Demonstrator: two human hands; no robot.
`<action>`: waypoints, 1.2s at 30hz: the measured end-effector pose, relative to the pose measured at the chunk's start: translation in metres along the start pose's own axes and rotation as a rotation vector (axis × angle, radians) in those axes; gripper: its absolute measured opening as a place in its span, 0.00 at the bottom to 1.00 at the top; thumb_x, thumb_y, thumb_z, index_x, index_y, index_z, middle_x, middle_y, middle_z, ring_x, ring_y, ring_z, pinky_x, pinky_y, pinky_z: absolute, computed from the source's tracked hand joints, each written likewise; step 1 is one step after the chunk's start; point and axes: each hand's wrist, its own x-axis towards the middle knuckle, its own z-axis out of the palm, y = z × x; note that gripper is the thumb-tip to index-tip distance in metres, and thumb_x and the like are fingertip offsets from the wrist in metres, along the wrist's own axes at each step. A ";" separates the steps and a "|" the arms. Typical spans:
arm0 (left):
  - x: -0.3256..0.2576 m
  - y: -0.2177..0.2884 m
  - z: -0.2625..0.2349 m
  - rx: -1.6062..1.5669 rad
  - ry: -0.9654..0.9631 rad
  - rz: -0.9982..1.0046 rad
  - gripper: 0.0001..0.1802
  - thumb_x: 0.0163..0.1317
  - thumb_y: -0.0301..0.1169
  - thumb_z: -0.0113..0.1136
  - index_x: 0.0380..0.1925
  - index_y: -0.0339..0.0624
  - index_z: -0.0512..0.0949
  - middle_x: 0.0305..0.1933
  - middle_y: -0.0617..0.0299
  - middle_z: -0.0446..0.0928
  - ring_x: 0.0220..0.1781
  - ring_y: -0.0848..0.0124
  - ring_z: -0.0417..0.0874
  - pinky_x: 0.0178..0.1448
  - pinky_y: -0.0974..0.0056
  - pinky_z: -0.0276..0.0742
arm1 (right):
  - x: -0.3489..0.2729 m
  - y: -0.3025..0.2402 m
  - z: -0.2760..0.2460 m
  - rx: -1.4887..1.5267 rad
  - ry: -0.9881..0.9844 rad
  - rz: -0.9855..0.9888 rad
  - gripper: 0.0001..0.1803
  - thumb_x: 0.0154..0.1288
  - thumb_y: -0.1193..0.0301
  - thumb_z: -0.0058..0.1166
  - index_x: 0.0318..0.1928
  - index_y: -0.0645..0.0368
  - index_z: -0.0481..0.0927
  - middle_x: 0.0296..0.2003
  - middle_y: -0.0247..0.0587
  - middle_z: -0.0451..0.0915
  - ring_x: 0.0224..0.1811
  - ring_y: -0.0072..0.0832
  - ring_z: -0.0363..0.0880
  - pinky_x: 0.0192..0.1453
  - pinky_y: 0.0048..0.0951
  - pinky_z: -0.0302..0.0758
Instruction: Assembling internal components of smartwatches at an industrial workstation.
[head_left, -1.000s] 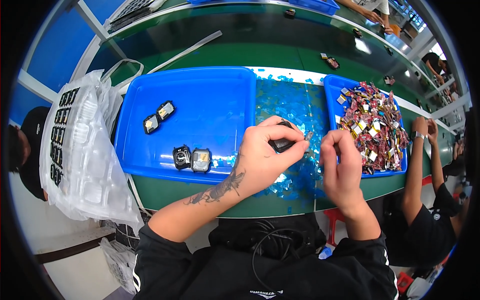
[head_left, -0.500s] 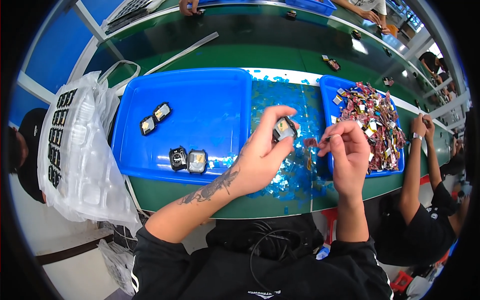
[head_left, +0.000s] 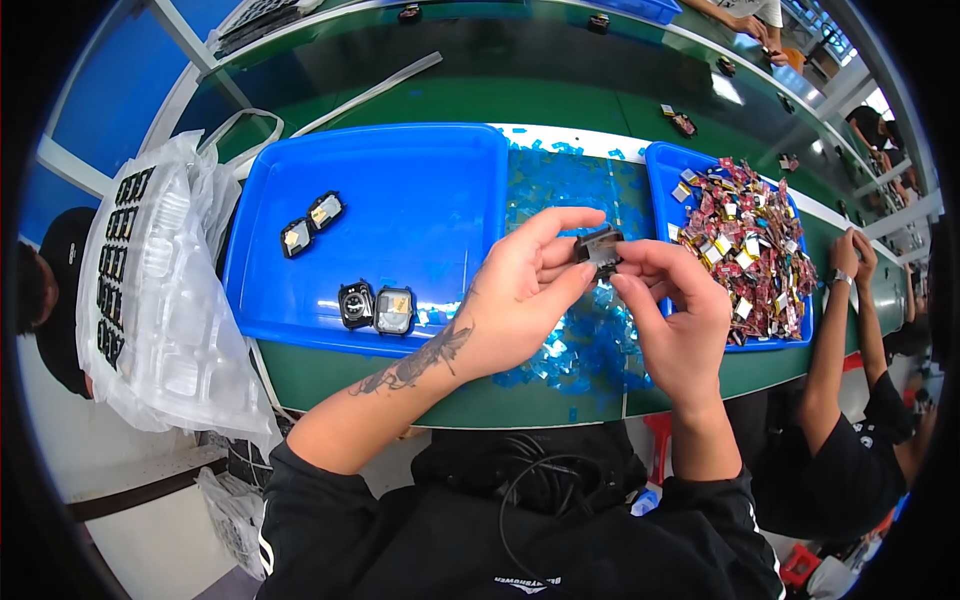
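Note:
Over the littered strip between two trays, my left hand (head_left: pixel 532 288) grips an open black watch case (head_left: pixel 600 252) between thumb and fingers. The case is tilted and its inside is partly visible. My right hand (head_left: pixel 682 312) is closed, thumb and forefinger pinching the case's right edge; any small piece between these fingertips is hidden. Four-cornered watch parts lie in the blue tray (head_left: pixel 400 150) on the left: a joined pair of opened halves (head_left: pixel 312 224) near its far side, a round-backed watch piece (head_left: pixel 356 304) and a grey-filled watch case (head_left: pixel 395 310) near its front.
On the right, a second blue tray (head_left: pixel 660 180) holds a heap of small reddish and silver parts (head_left: pixel 745 250). Blue film scraps (head_left: pixel 560 360) litter the green table. Clear plastic packaging (head_left: pixel 160 300) stands at the left. A co-worker's hands (head_left: pixel 850 262) are at the right; a green belt (head_left: pixel 540 95) carries loose pieces.
The watch case has turned in my left hand. My right hand has come left from beside the parts tray to the case. The reddish piece near its fingertips no longer shows.

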 end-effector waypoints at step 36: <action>-0.005 -0.010 0.007 0.184 -0.072 0.035 0.25 0.71 0.19 0.45 0.68 0.28 0.60 0.64 0.52 0.71 0.63 0.69 0.73 0.67 0.63 0.71 | 0.010 -0.007 -0.003 0.038 -0.019 0.031 0.07 0.53 0.82 0.65 0.30 0.63 0.78 0.24 0.31 0.78 0.23 0.14 0.69 0.28 0.18 0.68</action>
